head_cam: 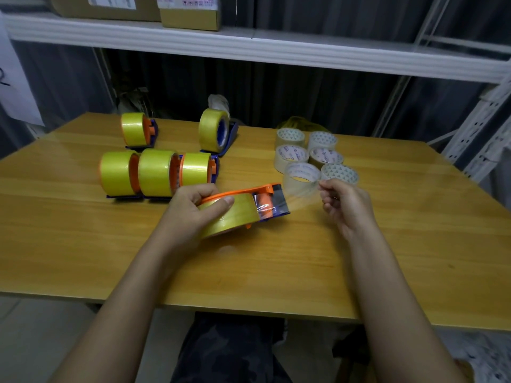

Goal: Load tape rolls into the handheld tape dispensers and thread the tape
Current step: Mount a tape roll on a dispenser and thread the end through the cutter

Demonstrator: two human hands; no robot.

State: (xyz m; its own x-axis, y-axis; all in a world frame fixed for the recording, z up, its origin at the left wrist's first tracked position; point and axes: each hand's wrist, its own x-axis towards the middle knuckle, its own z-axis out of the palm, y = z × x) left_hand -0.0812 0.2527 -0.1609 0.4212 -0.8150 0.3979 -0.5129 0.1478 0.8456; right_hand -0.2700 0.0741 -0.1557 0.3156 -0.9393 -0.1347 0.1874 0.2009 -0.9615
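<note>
A person seated at a wooden table (83, 244), dark patterned trousers (229, 352) showing below its near edge, works on a handheld tape dispenser (266, 201) held just above the middle of the tabletop. The left hand (193, 214) curls around the yellow tape roll (229, 217) mounted in the orange-and-blue dispenser, thumb pressed along the roll's upper edge. The right hand (345, 205), to the right of the dispenser, has its fingers bent and pinches the free end of a clear tape strip (304, 197), which stretches from the dispenser's front end to the fingertips; the strip is blurred and nearly see-through. Farther back on the left, three loaded dispensers (154, 172) stand side by side in a row, touching, each carrying a yellow roll on an orange hub over a blue base. Beyond them, two more loaded dispensers stand apart, one at far left (137, 129) and one nearer the centre (215, 131). On the right, just beyond the right hand, six loose tape rolls (312, 156) lie flat in two close columns, pale and translucent with printed cardboard cores. A crumpled yellowish bag (298, 123) lies at the table's far edge behind them. Above, a white metal shelf (249, 48) carries cardboard boxes (190, 15), against a dark wall
</note>
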